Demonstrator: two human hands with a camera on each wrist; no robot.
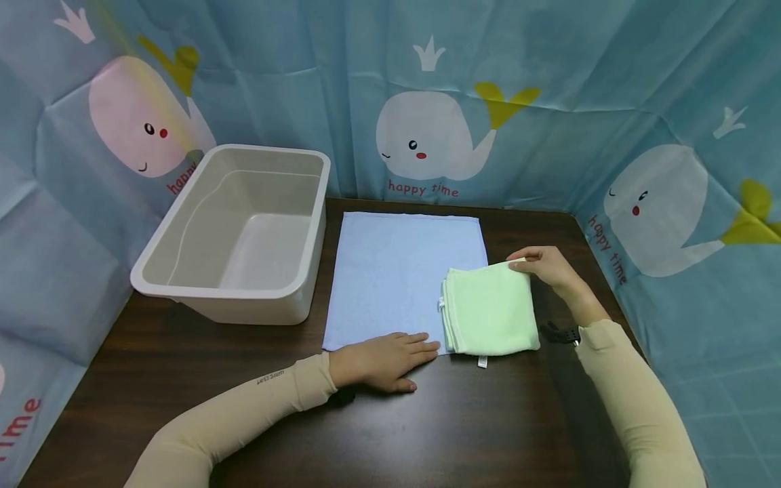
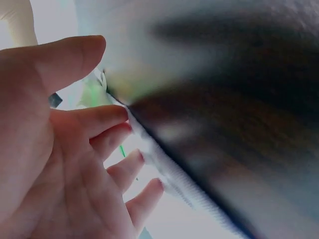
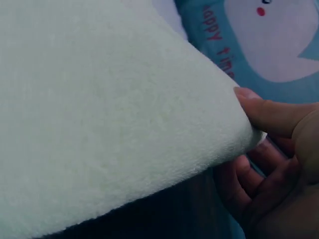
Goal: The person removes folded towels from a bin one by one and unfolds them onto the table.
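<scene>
Green cloth (image 1: pixel 493 310) looks light, floppy, best held by corners; right hand (image 1: pixel 547 266) pinches one, left hand (image 1: pixel 387 361), fingers apart, touches blue cloth (image 1: pixel 396 271).

Two cloths (image 1: pixel 390 278) (image 1: pixel 491 312), one tub (image 1: pixel 219 292) and two hands (image 1: pixel 390 360) (image 1: pixel 545 266) show

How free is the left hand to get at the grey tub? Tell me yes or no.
Probably yes: the left hand grips nothing, the grey tub is open-topped, and only the flat blue cloth and some tabletop appear to lie between them.
</scene>
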